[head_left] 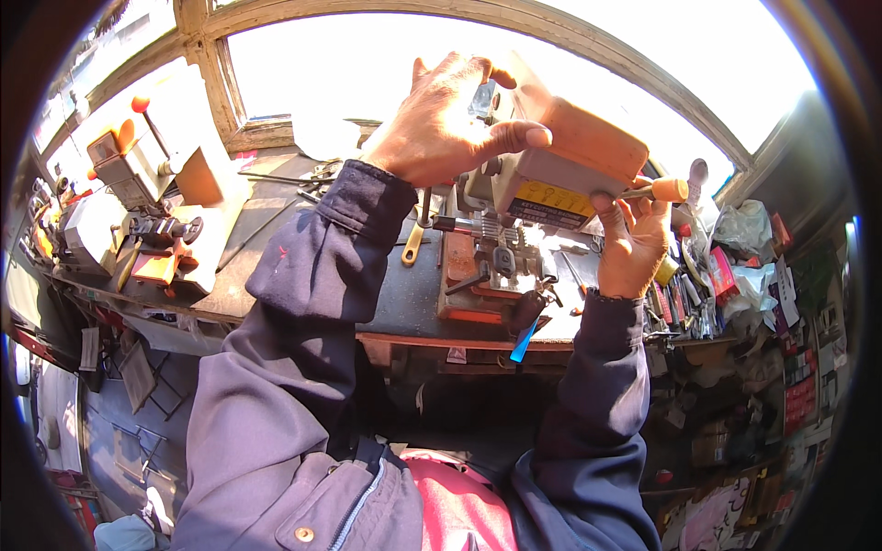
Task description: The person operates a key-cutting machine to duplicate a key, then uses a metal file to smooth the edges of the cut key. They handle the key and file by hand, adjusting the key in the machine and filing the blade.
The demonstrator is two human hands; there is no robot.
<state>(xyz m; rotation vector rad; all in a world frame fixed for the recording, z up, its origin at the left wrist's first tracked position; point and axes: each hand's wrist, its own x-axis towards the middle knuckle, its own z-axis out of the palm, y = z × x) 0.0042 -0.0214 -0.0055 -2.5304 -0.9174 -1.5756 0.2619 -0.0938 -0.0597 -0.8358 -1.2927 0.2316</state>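
My left hand is raised at the upper left side of an orange and grey key-cutting machine on the bench. Its thumb stretches out across the front of the casing, apart from the bent fingers. The forefinger curves over near a clear part; the hand looks open. At the casing's lower right corner is my right hand, thumb up against the edge, fingers curled beside a tan round knob on a rod. What those fingers grip is hidden. Below lie the machine's clamp carriage and a blue-tipped strip.
A second machine with an orange-knobbed lever stands at the left. A yellow-handled tool and thin rods lie on the bench. Crowded tools and plastic bags fill the right end. A bright window frame rises behind.
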